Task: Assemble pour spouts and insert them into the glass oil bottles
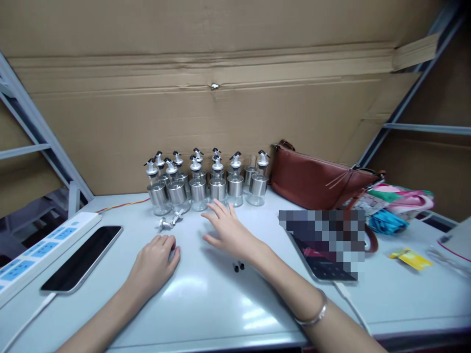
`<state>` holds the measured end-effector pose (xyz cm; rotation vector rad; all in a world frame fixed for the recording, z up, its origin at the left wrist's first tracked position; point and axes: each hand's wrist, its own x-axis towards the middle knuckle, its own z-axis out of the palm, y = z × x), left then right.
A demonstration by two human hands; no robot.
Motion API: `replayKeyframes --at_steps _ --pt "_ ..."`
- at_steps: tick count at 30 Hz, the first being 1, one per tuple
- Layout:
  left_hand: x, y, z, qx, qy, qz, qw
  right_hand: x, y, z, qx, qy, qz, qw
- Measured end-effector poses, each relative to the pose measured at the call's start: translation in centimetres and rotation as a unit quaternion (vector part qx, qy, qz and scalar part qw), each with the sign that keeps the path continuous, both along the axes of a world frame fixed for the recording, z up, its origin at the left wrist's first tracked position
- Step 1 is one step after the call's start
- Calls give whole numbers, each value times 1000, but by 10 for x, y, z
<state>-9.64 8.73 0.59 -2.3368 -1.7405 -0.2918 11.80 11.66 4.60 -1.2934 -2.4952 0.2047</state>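
Observation:
My right hand (228, 228) is stretched over the table with its fingers spread and nothing in it. Its fingertips come close to the front row of glass oil bottles (198, 189), which have steel sleeves and silver pour spouts with black flip lids. My left hand (154, 259) rests on the tabletop with its fingers curled in; no object shows in it. Just beyond that hand lie two loose pour spouts (177, 216). Two small black caps (236, 268) lie below my right wrist. One bottle in the rear row (252, 171) appears to have no spout.
At left are a white power strip (55, 245) and a phone (83, 260) on a cable. A brown handbag (309, 179), a partly blurred tablet (320, 260), a yellow packet (411, 258) and bundled fabric (390, 220) are at right. Cardboard (221, 117) walls the back.

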Motion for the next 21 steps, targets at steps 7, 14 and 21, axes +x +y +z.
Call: replayKeyframes --at_steps 7,14,21 --pt "3 -6 -5 69 -51 -150 985 -3 -5 4 38 9 41 998" --pt "-15 23 18 67 -212 -104 969 0 -9 14 60 42 52 996" --pt "-19 85 24 -84 -117 -13 990 4 -4 10 42 33 49 997"
